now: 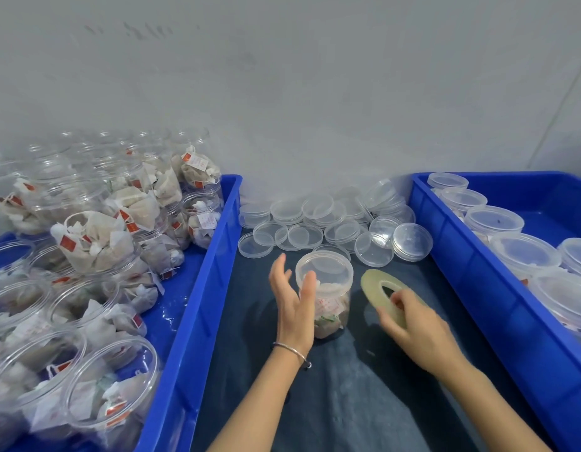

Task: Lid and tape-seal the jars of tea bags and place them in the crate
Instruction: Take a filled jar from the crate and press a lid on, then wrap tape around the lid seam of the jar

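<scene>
Standing upright at lower centre of the frame on dark cloth: a clear plastic jar (328, 298), lid on, tea bags with printed tags packed in its lower half. Left hand (294, 301) just beside its left side, fingers straight and spread, gripping nothing. Right hand (413, 324), right of the jar, pinches a pale tape roll (377, 288). Loose clear lids (318, 223) heaped behind. Blue crate (471, 256) at right edge holds lidded jars.

A plain grey wall (282, 76) rises behind the dark tabletop (364, 386).
</scene>
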`<state>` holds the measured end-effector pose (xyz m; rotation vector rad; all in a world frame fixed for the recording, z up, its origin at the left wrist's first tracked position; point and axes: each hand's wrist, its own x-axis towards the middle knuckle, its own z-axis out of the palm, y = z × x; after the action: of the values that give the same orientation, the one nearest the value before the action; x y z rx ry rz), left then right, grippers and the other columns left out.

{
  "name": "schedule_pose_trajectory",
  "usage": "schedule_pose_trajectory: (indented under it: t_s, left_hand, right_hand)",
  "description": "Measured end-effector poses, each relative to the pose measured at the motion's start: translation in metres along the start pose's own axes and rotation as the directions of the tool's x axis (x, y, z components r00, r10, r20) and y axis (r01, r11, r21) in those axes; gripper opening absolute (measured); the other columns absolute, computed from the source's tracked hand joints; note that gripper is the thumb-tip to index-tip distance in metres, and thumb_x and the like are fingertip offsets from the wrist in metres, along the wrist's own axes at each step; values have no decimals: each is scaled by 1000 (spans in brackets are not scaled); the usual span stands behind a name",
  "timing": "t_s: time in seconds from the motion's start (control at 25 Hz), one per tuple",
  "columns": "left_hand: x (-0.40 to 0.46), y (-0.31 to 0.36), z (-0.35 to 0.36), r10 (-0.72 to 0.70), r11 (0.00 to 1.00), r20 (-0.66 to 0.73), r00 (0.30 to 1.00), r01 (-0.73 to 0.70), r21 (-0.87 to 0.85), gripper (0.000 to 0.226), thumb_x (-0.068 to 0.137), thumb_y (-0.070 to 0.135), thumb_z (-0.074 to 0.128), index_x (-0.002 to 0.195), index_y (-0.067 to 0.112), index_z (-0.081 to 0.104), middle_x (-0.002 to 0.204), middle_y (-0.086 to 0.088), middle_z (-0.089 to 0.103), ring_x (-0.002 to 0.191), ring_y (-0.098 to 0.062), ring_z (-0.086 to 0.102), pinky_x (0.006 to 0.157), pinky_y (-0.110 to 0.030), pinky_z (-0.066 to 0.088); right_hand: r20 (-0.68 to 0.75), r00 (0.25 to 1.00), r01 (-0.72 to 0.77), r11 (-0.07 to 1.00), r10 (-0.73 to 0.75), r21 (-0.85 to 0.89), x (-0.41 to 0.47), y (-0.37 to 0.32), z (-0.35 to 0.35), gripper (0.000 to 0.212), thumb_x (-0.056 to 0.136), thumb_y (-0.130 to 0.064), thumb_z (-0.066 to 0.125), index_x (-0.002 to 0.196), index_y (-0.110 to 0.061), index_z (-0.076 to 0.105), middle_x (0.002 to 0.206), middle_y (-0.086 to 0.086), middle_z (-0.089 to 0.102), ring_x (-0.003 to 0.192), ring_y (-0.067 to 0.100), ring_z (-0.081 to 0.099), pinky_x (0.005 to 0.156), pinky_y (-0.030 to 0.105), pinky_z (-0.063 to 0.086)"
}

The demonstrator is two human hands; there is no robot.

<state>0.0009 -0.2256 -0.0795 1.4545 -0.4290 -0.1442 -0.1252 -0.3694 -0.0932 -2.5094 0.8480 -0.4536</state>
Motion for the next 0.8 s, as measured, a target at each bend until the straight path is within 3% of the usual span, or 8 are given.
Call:
schedule_pose_trajectory:
  t_s: [0.08, 0.12, 0.2, 0.32, 0.4, 0.56, 0.68, 0.8]
  left_hand:
    - [3, 19, -5, 205, 978, -145, 968, -197, 73, 43, 94, 12, 57, 134, 12, 40, 136, -1, 41, 125, -11, 45, 100, -21, 35]
    - [4, 30, -4, 307, 950, -124, 944, -296, 99, 38, 92, 11, 58, 128, 12, 46, 129, -2, 48, 118, -10, 50, 99, -22, 39]
    - [2, 52, 2, 398, 901, 111, 911, -410, 139, 33, 92, 17, 55, 124, 13, 52, 122, 0, 55, 112, -6, 54, 98, -24, 43]
    - [-6, 67, 14, 195, 896, 507, 839, -363, 256, 50, 98, 36, 47, 142, 13, 40, 143, 4, 44, 130, -2, 39, 109, -17, 30]
    - [-10, 65, 16, 115, 900, 589, 800, -335, 279, 51, 98, 34, 44, 143, 11, 38, 145, 3, 42, 130, 1, 36, 107, -10, 25]
    - [-19, 64, 9, 227, 906, 468, 854, -362, 221, 35, 96, 20, 54, 129, 7, 57, 127, 6, 56, 120, 1, 48, 104, -13, 35]
    - [-23, 60, 6, 343, 895, 326, 881, -411, 171, 25, 91, 13, 62, 115, 6, 68, 115, 6, 64, 109, 4, 55, 98, -13, 41]
    - [-29, 52, 10, 480, 824, 246, 842, -529, 200, 20, 87, 10, 66, 106, 4, 72, 109, 0, 69, 102, -2, 60, 92, -15, 46]
  right_hand:
    - [-136, 982, -83, 942, 134, 324, -3, -10, -14, 23, 90, -44, 49, 82, -23, 50, 74, -3, 59, 69, 20, 55, 59, 34, 40]
    - [-188, 965, -79, 885, 183, 460, -5, -13, -21, 24, 92, -41, 48, 78, -22, 52, 68, -4, 57, 65, 18, 53, 57, 32, 40]
    - [-266, 949, 20, 810, 169, 586, -14, -23, -34, 28, 92, -43, 46, 73, -23, 54, 58, -5, 53, 56, 7, 47, 55, 27, 38]
    - [-356, 935, 221, 800, -10, 558, -34, -40, -38, 28, 83, -50, 41, 74, -26, 54, 57, 5, 49, 49, 5, 41, 48, 20, 34]
    - [-409, 908, 306, 806, -87, 506, -43, -46, -35, 27, 83, -46, 41, 78, -23, 53, 54, 7, 46, 45, 5, 35, 44, 21, 29]
    - [-459, 873, 355, 859, -163, 370, -49, -47, -32, 28, 80, -42, 43, 82, -16, 55, 52, -18, 48, 48, 5, 47, 46, 15, 33]
    - [-469, 860, 361, 891, -203, 276, -49, -49, -30, 40, 78, -42, 45, 84, -5, 60, 65, -12, 58, 62, 15, 55, 52, 23, 40]
    - [-497, 849, 333, 912, -179, 241, -48, -52, -28, 42, 77, -42, 44, 84, -5, 61, 65, -5, 60, 53, 17, 52, 51, 26, 40]
